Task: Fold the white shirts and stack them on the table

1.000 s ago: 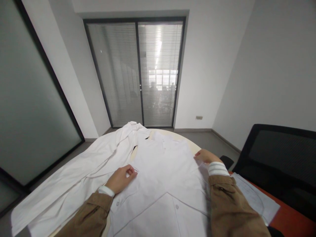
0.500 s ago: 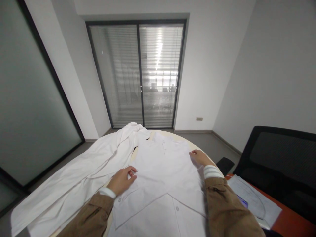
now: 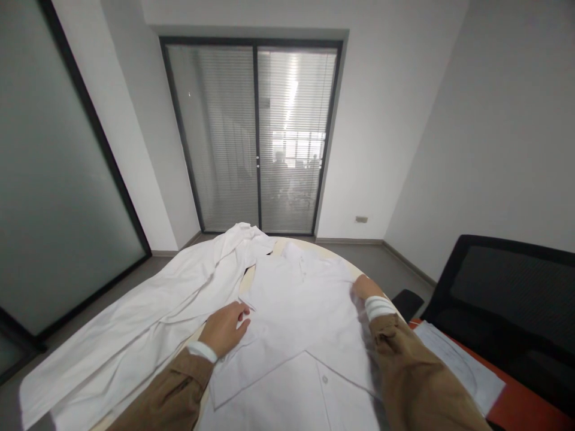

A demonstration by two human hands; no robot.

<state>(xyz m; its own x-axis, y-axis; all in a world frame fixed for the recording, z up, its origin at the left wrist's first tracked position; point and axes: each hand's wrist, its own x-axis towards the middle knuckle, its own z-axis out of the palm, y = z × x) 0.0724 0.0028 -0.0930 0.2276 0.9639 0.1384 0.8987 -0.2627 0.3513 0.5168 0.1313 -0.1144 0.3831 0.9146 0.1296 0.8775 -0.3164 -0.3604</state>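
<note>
At the white shirt | right hand | more curled than before

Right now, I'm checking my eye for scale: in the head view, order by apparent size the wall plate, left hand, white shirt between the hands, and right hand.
1. White shirt
2. Left hand
3. Right hand
4. Wall plate

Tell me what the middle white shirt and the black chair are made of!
White shirt: probably matte woven cloth, perhaps cotton; it lies in soft creases.
Black chair: back likely dull mesh, finely textured; frame perhaps plastic, smooth and dark.
</note>
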